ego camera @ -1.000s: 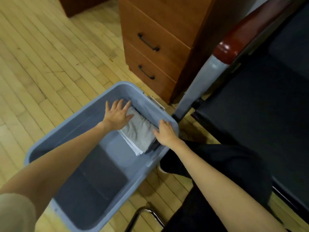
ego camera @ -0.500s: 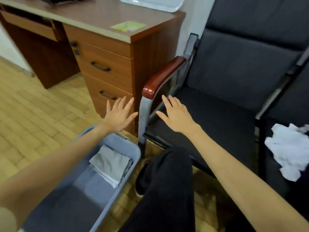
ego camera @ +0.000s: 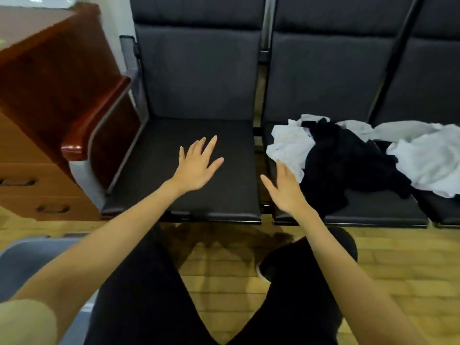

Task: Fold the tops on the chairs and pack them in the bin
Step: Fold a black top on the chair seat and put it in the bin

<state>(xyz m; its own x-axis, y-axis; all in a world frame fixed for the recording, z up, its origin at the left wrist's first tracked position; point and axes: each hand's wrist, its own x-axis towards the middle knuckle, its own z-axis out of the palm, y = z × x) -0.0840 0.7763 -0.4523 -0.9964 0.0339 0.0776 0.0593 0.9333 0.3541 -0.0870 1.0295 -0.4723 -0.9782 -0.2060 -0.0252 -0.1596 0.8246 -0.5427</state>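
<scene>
Tops (ego camera: 348, 155) lay crumpled in a mixed heap on the second chair seat (ego camera: 373, 210), spilling rightward onto the next seat: white, black and grey pieces tangled, none folded. Heap's long axis ran left to right along the row of seats; no collar or hem direction could be made out. Left hand (ego camera: 198, 168) hovered over the bare first seat (ego camera: 149, 170), fingers spread, holding nothing. Right hand (ego camera: 286, 190) was flat and spread, fingertips just beside the white top (ego camera: 288, 145), judged to be reaching for it. Bin (ego camera: 22, 260) sat at lower left, near the left arm.
</scene>
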